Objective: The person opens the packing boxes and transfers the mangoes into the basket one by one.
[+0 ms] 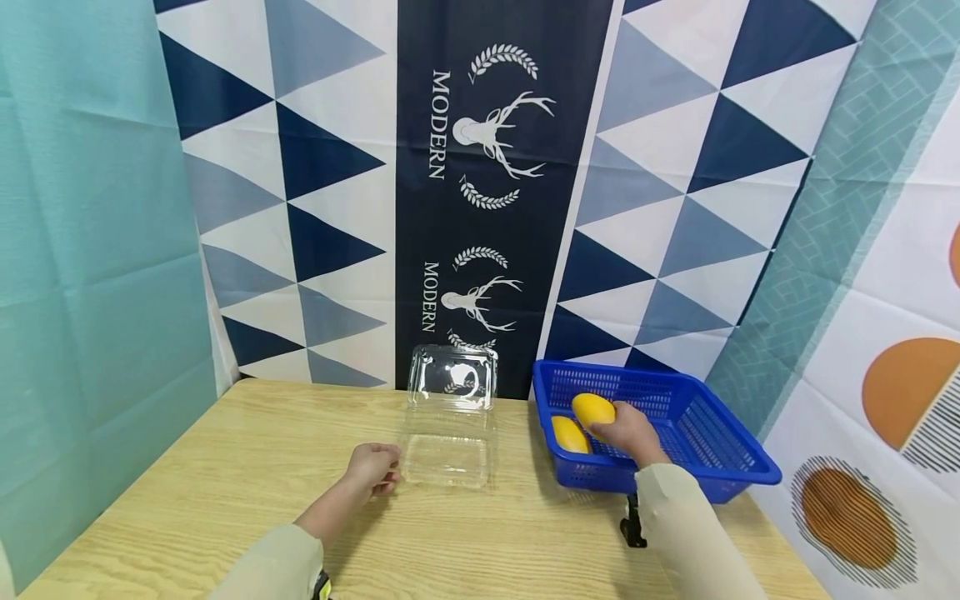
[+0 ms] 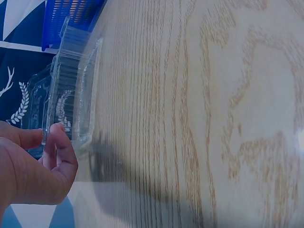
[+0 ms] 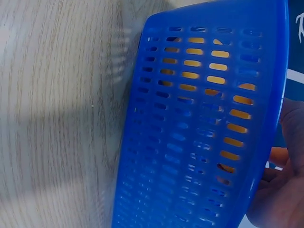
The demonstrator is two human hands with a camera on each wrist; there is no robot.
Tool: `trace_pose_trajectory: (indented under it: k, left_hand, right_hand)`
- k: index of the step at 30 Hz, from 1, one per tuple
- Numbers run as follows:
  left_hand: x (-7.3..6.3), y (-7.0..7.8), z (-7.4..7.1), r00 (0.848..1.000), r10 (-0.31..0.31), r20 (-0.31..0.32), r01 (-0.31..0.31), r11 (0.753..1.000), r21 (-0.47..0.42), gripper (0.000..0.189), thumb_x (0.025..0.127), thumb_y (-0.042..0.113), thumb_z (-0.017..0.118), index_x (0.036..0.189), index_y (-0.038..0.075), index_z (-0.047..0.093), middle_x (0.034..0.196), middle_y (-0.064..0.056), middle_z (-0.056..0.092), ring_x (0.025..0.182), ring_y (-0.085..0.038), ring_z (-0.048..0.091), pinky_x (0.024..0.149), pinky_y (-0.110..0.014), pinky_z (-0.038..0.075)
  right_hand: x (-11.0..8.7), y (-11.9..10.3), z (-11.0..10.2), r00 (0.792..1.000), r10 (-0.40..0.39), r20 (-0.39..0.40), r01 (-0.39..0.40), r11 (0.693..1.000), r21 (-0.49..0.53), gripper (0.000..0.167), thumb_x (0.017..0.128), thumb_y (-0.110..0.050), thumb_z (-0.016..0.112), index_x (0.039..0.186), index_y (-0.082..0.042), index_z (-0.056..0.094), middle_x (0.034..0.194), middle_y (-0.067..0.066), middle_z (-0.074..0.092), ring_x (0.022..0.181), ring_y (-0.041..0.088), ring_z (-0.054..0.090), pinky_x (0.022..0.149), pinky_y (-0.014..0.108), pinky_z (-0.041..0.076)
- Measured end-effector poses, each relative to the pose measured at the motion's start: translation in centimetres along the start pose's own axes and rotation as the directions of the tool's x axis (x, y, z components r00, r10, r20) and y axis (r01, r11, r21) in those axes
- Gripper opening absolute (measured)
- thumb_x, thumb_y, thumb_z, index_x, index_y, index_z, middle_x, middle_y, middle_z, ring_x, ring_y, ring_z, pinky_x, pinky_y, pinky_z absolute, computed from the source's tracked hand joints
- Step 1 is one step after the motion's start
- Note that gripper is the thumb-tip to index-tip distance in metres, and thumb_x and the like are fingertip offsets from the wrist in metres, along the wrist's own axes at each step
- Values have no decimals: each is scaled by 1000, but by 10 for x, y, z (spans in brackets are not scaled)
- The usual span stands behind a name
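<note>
A clear plastic clamshell box [image 1: 447,461] stands on the table with its lid raised at the back. My left hand [image 1: 372,468] is at the box's left edge; in the left wrist view the thumb and fingers pinch its rim. My right hand [image 1: 632,431] reaches over the blue plastic basket [image 1: 723,477] and grips a yellow mango [image 1: 593,410] inside it, above the basket floor. A second mango [image 1: 571,435] lies at the basket's left end. From the right wrist, the basket wall [image 3: 175,128] hides most of the fruit, which shows only as yellow through the slots.
The light wood table [image 1: 480,550] carries the box in the middle and the basket on the right. Behind them hangs a patterned curtain [image 1: 491,208], with a teal curtain [image 1: 97,292] along the left. A small black object [image 1: 633,525] shows beside the right sleeve.
</note>
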State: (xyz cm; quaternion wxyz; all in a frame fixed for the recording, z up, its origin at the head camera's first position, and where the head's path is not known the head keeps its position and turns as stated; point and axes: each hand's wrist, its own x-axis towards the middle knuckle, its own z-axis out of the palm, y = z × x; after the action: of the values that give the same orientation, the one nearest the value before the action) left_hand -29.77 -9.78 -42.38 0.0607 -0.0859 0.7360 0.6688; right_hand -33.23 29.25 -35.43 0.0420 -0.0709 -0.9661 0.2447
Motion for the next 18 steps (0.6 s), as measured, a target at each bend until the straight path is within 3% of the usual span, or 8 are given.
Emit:
trace_pose_trajectory:
  k: [18]
  left_hand:
    - [3, -1, 2, 1000, -4, -4, 4, 1000, 1, 32, 97, 8, 43, 124, -8, 50, 94, -12, 53, 60, -10, 54, 52, -19, 48]
  right_hand:
    - [6, 14, 4, 991, 127, 34, -126, 992, -9, 60, 87, -27, 63, 125, 14, 41, 110, 29, 54, 88, 34, 51, 85, 52, 47]
